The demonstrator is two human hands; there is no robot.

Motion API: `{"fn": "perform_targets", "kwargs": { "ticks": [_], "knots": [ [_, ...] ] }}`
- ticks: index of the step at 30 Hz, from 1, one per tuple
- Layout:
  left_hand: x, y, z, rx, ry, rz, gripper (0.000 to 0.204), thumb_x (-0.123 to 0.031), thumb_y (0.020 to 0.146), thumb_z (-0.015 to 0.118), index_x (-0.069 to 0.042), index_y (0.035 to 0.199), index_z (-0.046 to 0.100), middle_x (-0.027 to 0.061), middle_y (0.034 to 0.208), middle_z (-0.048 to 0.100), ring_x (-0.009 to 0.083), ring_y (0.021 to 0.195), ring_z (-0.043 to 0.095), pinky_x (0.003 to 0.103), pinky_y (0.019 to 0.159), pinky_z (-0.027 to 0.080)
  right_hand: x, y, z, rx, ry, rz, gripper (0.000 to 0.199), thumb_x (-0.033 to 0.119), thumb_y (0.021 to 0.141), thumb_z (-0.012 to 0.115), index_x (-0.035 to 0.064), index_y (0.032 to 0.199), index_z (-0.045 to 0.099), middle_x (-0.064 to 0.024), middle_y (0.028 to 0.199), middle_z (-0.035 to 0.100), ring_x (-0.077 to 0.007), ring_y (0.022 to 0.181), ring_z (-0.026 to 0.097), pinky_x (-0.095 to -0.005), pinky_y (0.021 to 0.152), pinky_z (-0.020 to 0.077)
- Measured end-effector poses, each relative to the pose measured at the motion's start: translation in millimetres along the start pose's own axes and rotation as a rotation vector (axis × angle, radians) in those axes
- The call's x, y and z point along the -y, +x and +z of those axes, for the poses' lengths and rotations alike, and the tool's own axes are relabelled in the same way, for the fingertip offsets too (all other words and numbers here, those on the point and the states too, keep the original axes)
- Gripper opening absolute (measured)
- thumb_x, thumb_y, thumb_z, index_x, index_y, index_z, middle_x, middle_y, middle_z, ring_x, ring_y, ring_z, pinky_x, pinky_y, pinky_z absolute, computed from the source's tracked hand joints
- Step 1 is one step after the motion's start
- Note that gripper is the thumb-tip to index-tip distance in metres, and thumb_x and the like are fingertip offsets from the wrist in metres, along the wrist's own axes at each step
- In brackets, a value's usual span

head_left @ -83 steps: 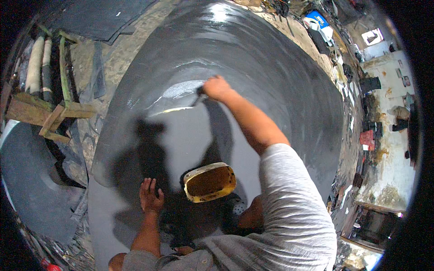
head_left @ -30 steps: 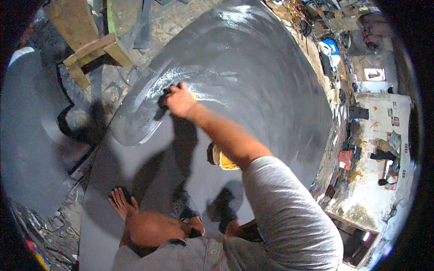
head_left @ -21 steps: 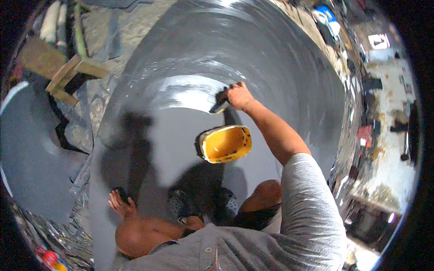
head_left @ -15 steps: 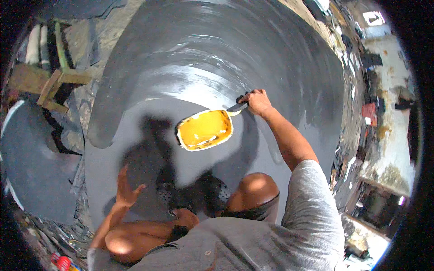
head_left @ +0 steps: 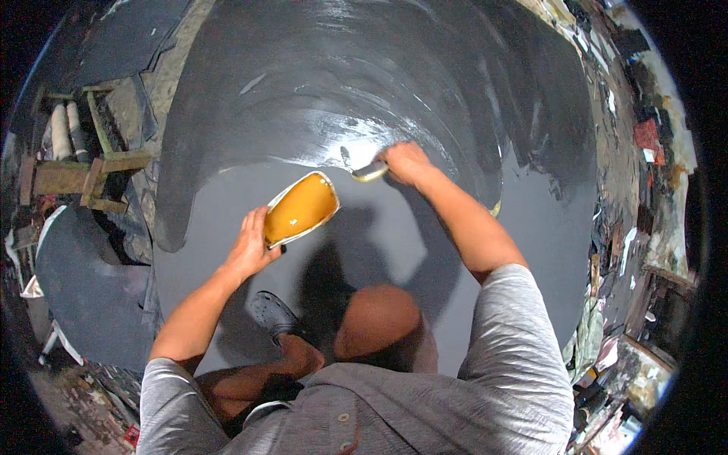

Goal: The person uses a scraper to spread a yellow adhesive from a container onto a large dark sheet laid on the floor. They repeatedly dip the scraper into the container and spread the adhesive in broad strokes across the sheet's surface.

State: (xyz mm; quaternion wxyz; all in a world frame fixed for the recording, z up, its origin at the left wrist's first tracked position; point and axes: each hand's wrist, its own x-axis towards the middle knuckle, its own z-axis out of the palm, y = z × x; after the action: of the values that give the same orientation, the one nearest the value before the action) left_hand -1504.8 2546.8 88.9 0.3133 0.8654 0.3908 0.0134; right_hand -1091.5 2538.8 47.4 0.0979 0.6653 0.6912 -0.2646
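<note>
My left hand (head_left: 254, 246) is wrapped round the lower end of an oblong, pale-rimmed container (head_left: 303, 211) with amber liquid in it, tilted over the sheet. My right hand (head_left: 407, 163) grips a short spreading tool with a yellowish edge (head_left: 370, 173); whether it is a brush or a scraper I cannot tell. The tool's head is at the edge of a wet, shiny smear on the large dark grey sheet (head_left: 455, 250). The smear curves across the far part of the sheet, and the nearer part looks matt. My foot in a dark clog (head_left: 274, 315) rests on the sheet.
At the left stands a low wooden stool or frame (head_left: 95, 178) by pale rolls (head_left: 67, 130). Below it lies another dark sheet piece (head_left: 91, 288). Scraps and debris (head_left: 610, 227) line the right side, with a crumpled pale cloth (head_left: 588, 337).
My left hand has moved up and taken hold of the container, which was at the tool's end. My right hand has shifted slightly left with the tool, now apart from the container.
</note>
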Motion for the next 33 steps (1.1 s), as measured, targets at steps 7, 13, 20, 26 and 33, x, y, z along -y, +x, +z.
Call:
{"fn": "perform_targets", "kwargs": {
  "ticks": [7, 13, 20, 26, 33],
  "knots": [
    [1, -78, 6, 0.214, 0.020, 0.002, 0.093, -0.011, 0.067, 0.080, 0.000, 0.144, 0.029, 0.0269, 0.138, 0.041, 0.0455, 0.130, 0.040, 0.050, 0.112, 0.037, -67, -190, 70, -0.092, 0.056, -0.019, 0.051, -0.005, 0.070, 0.064, 0.0216, 0.112, 0.074, -0.0016, 0.116, 0.069, -0.0233, 0.118, 0.056, -0.0414, 0.108, 0.0357],
    [39, -117, 9, 0.110, -0.206, -0.101, 0.095, -0.022, 0.074, 0.081, -0.002, 0.150, 0.026, 0.0226, 0.141, 0.043, 0.0386, 0.131, 0.043, 0.047, 0.112, 0.036, -93, -294, 116, -0.254, 0.403, 0.418, 0.042, 0.005, 0.077, 0.066, 0.0125, 0.119, 0.068, -0.0125, 0.113, 0.071, -0.0322, 0.111, 0.064, -0.0457, 0.097, 0.0464],
    [152, -117, 22, -0.222, 0.283, -0.841, 0.058, -0.030, 0.093, 0.062, 0.003, 0.137, 0.045, 0.0209, 0.133, 0.053, 0.0400, 0.121, 0.053, 0.047, 0.104, 0.042, -153, -255, 89, -0.597, 0.390, 1.197, 0.033, 0.021, 0.084, 0.069, 0.0015, 0.110, 0.063, -0.0238, 0.104, 0.070, -0.0431, 0.098, 0.066, -0.0486, 0.084, 0.0508],
    [219, -134, 73, -0.870, 0.175, -2.006, 0.052, -0.040, 0.095, 0.048, 0.000, 0.126, 0.052, 0.0195, 0.124, 0.055, 0.0371, 0.113, 0.056, 0.052, 0.097, 0.044, -122, -230, 110, -0.506, 0.273, 0.907, 0.044, 0.010, 0.082, 0.060, 0.0134, 0.126, 0.065, -0.0241, 0.109, 0.068, -0.0429, 0.104, 0.064, -0.0503, 0.092, 0.0503],
    [235, -117, 111, -1.102, 0.391, -2.175, 0.050, -0.044, 0.095, 0.043, -0.002, 0.122, 0.053, 0.0181, 0.120, 0.056, 0.0356, 0.111, 0.056, 0.055, 0.094, 0.044, -94, -163, 123, -0.754, 0.628, 1.461, 0.037, 0.024, 0.079, 0.066, -0.0022, 0.104, 0.071, -0.0280, 0.102, 0.069, -0.0448, 0.099, 0.066, -0.0494, 0.089, 0.0508]
  ]
}}
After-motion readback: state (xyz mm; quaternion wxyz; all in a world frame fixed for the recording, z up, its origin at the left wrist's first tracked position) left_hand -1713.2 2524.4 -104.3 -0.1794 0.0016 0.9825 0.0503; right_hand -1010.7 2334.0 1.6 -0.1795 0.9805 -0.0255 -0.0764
